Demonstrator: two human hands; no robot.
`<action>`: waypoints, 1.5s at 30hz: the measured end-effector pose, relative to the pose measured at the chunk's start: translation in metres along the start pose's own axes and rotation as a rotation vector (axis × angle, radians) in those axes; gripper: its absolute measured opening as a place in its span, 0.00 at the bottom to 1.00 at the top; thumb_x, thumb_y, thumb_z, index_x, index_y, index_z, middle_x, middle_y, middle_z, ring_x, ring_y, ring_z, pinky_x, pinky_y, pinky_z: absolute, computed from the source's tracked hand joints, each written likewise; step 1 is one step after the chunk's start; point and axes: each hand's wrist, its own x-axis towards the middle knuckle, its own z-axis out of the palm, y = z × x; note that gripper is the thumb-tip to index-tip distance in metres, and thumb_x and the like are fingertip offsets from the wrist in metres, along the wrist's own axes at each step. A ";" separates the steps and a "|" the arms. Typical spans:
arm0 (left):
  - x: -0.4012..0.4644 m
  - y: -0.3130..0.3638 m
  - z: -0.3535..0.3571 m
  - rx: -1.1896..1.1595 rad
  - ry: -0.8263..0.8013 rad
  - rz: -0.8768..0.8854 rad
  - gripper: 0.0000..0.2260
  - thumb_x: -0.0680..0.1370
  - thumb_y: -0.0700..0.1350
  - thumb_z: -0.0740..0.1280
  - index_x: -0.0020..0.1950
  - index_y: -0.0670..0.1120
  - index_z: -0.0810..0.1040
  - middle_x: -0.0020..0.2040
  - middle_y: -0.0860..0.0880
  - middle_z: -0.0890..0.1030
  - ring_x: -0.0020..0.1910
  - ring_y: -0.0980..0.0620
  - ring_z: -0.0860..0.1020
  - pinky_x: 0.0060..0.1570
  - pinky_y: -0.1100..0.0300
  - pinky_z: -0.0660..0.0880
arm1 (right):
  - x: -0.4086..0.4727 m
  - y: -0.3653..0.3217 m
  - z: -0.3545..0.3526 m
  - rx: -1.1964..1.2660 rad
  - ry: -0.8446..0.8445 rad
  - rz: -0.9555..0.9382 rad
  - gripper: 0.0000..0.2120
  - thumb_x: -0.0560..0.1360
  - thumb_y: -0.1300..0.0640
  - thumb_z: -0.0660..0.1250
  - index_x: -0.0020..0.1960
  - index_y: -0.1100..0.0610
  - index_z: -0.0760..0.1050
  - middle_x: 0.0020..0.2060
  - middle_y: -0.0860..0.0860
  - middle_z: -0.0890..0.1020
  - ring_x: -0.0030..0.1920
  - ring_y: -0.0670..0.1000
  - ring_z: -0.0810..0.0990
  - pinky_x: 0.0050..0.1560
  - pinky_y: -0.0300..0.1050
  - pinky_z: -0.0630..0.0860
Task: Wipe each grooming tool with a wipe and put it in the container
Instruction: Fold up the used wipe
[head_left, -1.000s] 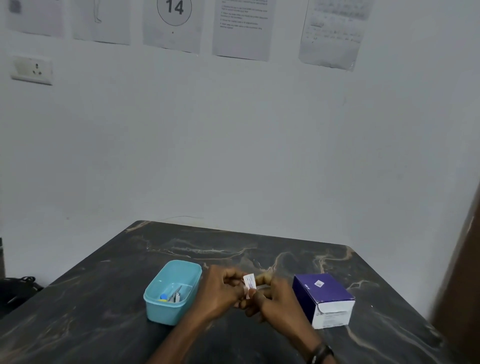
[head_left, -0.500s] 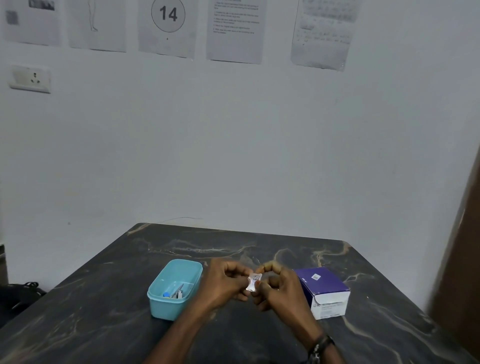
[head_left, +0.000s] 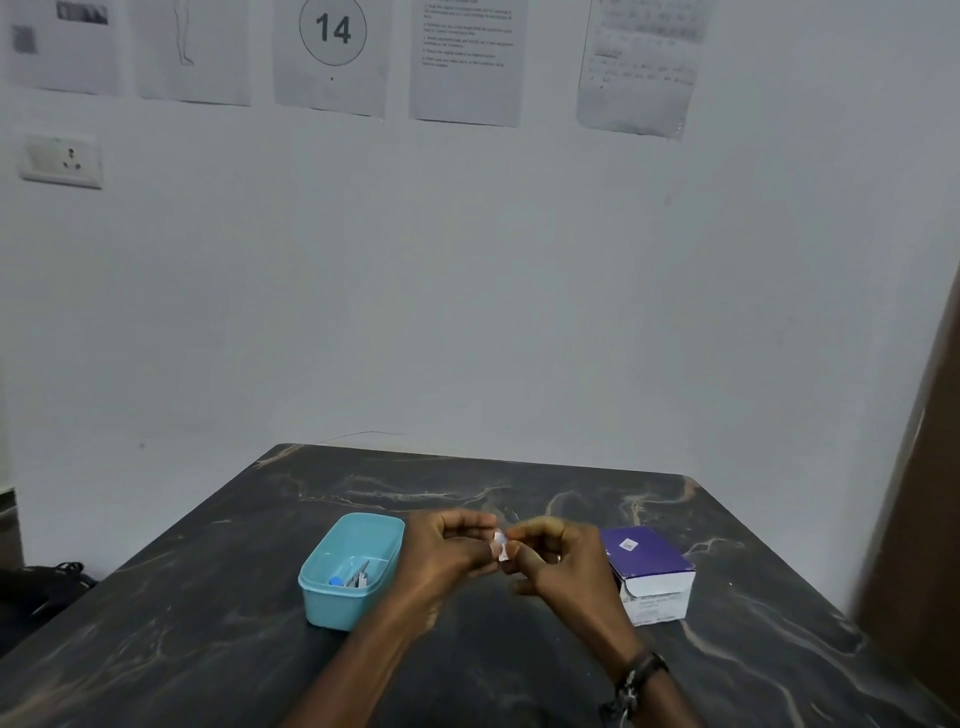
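— Pinching a small white wipe packet (head_left: 500, 544) between them, the left hand (head_left: 451, 552) and right hand (head_left: 557, 564) meet above the middle of a dark marbled table (head_left: 519, 491). Fingers on both sides are curled in tight, thumb and fingertips closed on the packet's opposite edges.

— Where are the grooming tools?

— Lying in the teal container (head_left: 349, 570), just to the left of the left hand. Metal tools (head_left: 358, 574) lie at its bottom beside a small blue piece (head_left: 335, 581) (too small to tell what each one is). The container stands upright on the table, open at the top.

— And the box on the other side?

— A purple and white carton (head_left: 650, 571) sits on the table just right of the right hand, its white end flap facing the camera; the print on it is too blurred to read.

— Anything on the wrists?

— A dark band (head_left: 639, 673) circles the right wrist.

— The background?

— A pale wall with a row of paper sheets pinned along the top, one bearing a circled number 14 (head_left: 332, 30). A white wall socket (head_left: 61, 160) is fixed at the upper left, and a brown door edge (head_left: 919, 519) rises at the far right.
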 end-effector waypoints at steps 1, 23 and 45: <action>0.000 0.000 0.000 0.008 0.016 0.018 0.11 0.68 0.29 0.75 0.47 0.39 0.83 0.42 0.40 0.85 0.43 0.44 0.85 0.45 0.52 0.82 | 0.001 0.000 0.002 0.002 0.029 -0.006 0.06 0.72 0.67 0.71 0.47 0.59 0.81 0.34 0.56 0.85 0.37 0.52 0.86 0.36 0.46 0.83; -0.016 -0.003 0.041 0.081 -0.003 0.120 0.04 0.72 0.32 0.73 0.46 0.35 0.84 0.38 0.38 0.85 0.35 0.47 0.85 0.36 0.58 0.82 | -0.011 0.003 -0.028 -0.201 0.276 -0.045 0.04 0.68 0.61 0.75 0.38 0.52 0.84 0.34 0.51 0.86 0.37 0.50 0.86 0.42 0.56 0.83; -0.180 -0.079 0.370 -0.040 -0.661 -0.027 0.03 0.74 0.32 0.70 0.44 0.38 0.83 0.36 0.43 0.83 0.33 0.52 0.82 0.38 0.57 0.83 | -0.238 0.013 -0.324 -0.569 1.011 0.215 0.05 0.69 0.61 0.73 0.43 0.54 0.85 0.36 0.50 0.86 0.38 0.48 0.85 0.44 0.50 0.84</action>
